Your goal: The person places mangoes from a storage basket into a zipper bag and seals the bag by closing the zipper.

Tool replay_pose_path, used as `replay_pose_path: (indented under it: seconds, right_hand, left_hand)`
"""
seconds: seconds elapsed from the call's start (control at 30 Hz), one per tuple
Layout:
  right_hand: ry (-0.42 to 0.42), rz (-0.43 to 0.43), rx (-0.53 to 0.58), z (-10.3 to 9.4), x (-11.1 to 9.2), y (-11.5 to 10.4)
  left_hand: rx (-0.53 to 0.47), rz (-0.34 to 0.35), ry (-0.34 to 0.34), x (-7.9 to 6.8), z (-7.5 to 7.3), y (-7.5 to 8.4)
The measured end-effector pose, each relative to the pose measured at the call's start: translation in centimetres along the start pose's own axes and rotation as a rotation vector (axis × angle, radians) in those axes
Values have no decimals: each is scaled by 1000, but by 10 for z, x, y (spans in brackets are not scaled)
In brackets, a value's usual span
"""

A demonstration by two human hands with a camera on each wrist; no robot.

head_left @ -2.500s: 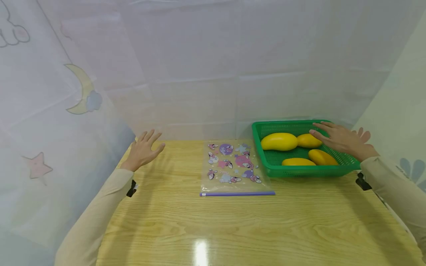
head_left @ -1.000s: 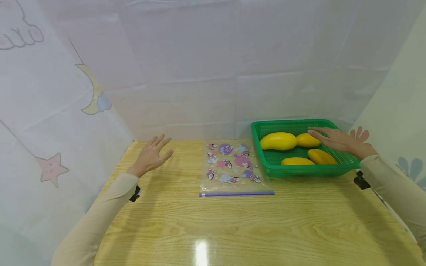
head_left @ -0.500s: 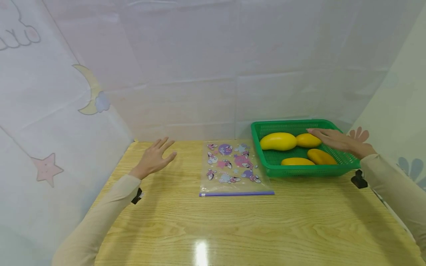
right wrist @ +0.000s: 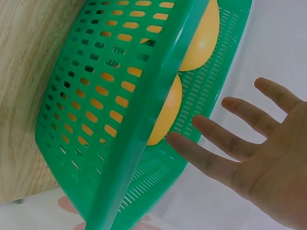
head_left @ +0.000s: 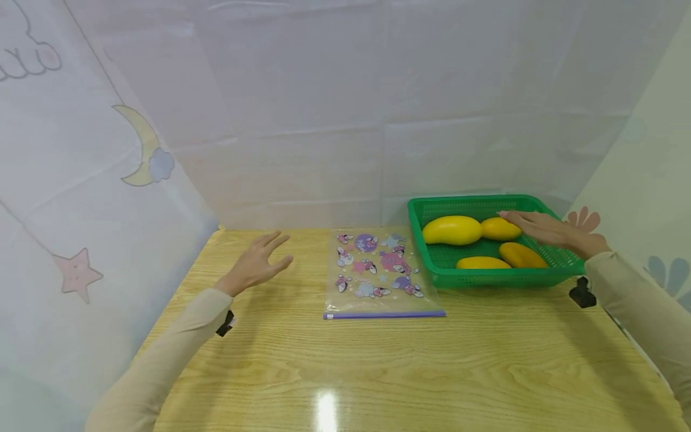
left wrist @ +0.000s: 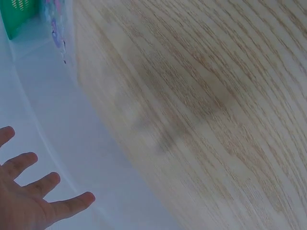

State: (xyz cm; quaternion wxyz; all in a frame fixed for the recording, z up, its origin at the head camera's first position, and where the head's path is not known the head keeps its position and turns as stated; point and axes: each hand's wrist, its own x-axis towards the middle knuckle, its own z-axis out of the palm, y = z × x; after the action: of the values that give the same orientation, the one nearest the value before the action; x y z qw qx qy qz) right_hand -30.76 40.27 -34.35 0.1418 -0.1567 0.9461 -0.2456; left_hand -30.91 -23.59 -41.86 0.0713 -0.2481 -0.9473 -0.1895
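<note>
A green plastic basket (head_left: 486, 278) holds several yellow mangoes (head_left: 452, 230) at the right of the table. Over its right side hovers my right hand (head_left: 547, 229), fingers extended and nothing in them; in the right wrist view the spread right hand (right wrist: 268, 153) is beside the basket's rim. Left of the basket lies a flat clear zip bag (head_left: 378, 270) printed with cartoon figures, its purple slider strip toward me. My left hand (head_left: 254, 264) hangs above the table to the left of the bag, fingers spread and holding nothing.
The wood-grain table (head_left: 345, 372) ends at a pale cloth backdrop (head_left: 302, 150) behind the bag and basket. More printed cloth (head_left: 81, 210) stands close along the left side, and a wall with flower shapes (head_left: 664, 180) along the right.
My left hand has moved right and slightly toward me, closer to the bag. The right hand has shifted slightly, its fingers now lower over the basket. Bag, basket and mangoes stay put.
</note>
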Motion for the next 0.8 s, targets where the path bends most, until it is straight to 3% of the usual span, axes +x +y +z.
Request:
replay_pose_path:
  seconds: [0.37,0.63,0.8]
  right_hand:
    - [-25,-20,102,4,-1,-3]
    - [-45,40,155,2,5,-4]
    - [-67,4,186,4,5,-1]
  left_hand:
    - [-69,-3,-16,-2,10,6]
    - [-73,3,-41,-2,16,12]
    - [-92,6,-56,-3,21,18]
